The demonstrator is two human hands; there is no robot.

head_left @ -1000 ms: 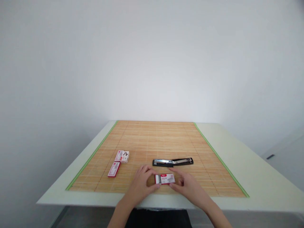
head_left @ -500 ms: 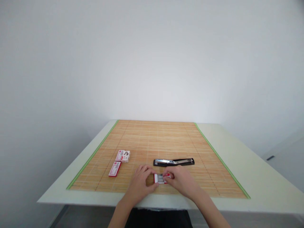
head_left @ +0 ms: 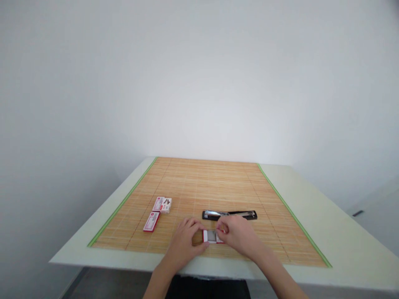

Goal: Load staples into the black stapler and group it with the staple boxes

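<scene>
A small red and white staple box (head_left: 211, 236) lies on the mat with its grey-filled inner tray partly slid out. My left hand (head_left: 186, 240) steadies its left end between thumb and forefinger. Over the right end, my right hand (head_left: 234, 234) is closed in a pinch; whatever sits between its fingertips is too small to make out. Just beyond it, an opened-out black stapler (head_left: 215, 214) shows its silver metal rail, and the right hand overlaps part of its near edge.
A red and white box (head_left: 151, 221) lies at the left of the bamboo mat (head_left: 199, 182), near a smaller white box (head_left: 166, 205) beside another pink-labelled box (head_left: 158, 203). The white table (head_left: 330, 232) extends to the right, with a wall behind.
My right hand has lifted slightly away from the tray, uncovering more of its grey inside. My left hand stays at the box. The whole view has shifted a little.
</scene>
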